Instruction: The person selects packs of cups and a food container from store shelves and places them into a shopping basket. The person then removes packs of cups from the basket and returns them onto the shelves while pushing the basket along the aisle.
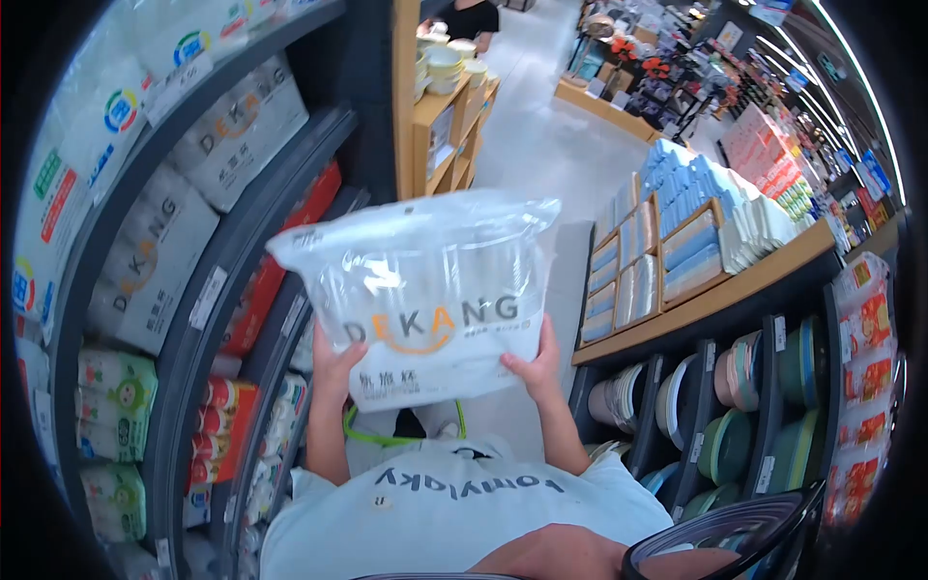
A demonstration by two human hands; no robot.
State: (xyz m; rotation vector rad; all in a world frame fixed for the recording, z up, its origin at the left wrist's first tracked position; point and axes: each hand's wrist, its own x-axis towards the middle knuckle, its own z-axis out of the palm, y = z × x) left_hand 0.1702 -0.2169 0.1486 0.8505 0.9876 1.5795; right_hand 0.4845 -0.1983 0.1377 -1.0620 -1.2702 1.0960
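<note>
A see-through plastic pack of cups point(435, 280), printed DEKANG in black and orange letters, is held up in front of my chest. My left hand point(333, 365) grips its lower left side, thumb on the front face. On the lower right side my right hand point(535, 367) has hold of it in the same way. The fingers behind the pack are hidden. Similar DEKANG packs point(155, 261) stand on the shelf to my left. A lime-green band point(387, 439) shows below the pack, near my legs.
Left shelves point(208, 295) hold green-labelled packs point(116, 406) and red-orange packs point(222, 435). To the right, a wooden-edged display point(696, 295) carries folded blue and white goods, above racks of bowls and basins point(730, 447). Red packets point(863, 387) hang far right. Another person point(471, 21) stands ahead.
</note>
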